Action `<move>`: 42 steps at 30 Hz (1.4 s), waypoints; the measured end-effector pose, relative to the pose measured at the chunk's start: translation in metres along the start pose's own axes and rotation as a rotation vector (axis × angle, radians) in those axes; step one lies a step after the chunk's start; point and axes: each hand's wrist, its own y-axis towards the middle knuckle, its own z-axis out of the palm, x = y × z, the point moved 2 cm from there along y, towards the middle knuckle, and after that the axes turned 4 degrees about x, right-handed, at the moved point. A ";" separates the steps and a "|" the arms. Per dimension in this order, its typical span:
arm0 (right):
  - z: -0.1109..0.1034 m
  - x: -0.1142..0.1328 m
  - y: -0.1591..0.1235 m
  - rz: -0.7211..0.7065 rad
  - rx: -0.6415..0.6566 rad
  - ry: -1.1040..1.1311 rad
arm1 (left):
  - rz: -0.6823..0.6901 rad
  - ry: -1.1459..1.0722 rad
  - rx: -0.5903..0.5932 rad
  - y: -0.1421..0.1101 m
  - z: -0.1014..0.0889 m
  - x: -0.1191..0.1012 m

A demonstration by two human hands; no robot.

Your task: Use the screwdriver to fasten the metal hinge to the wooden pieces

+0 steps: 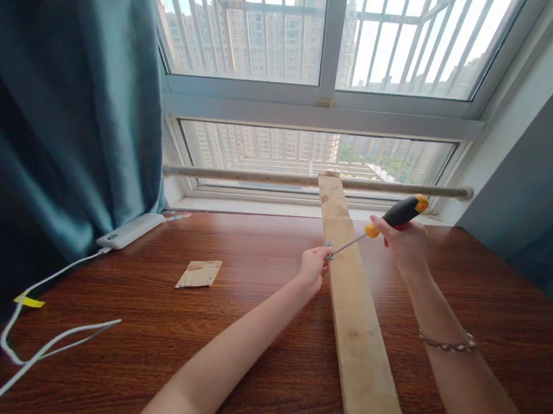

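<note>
A long pale wooden plank lies on the brown wooden table, its far end propped against a wooden rail under the window. My right hand is wrapped round the black and orange handle of a screwdriver. The metal shaft slants down to the left, its tip at the plank's left edge. My left hand pinches a small screw at that tip, fingers closed beside the plank.
A small wooden offcut lies left of the plank. A white power bank with white cables sits at the table's left, next to a teal curtain. The barred window is straight ahead.
</note>
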 end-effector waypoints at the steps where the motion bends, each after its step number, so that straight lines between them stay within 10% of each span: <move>1: 0.002 -0.005 0.003 0.031 -0.067 0.036 | -0.001 -0.004 0.000 0.000 0.000 0.000; 6: -0.010 -0.043 0.035 0.179 -0.114 0.339 | 0.006 -0.028 0.001 0.000 0.001 0.000; 11: -0.019 -0.084 0.060 0.217 0.105 0.051 | 0.006 -0.025 -0.009 0.002 -0.001 0.002; 18: 0.023 -0.138 0.040 0.309 0.508 -0.309 | -0.002 -0.029 -0.007 0.003 -0.001 0.001; 25: 0.045 -0.165 0.039 0.253 0.577 -0.581 | -0.061 -0.069 -0.032 -0.001 0.001 -0.004; 35: 0.033 -0.127 0.035 0.109 0.482 -0.698 | -0.131 -0.098 -0.076 0.000 0.002 -0.006; 42: 0.067 -0.047 -0.005 -0.341 0.471 -0.129 | -0.110 -0.095 -0.051 0.000 0.002 -0.005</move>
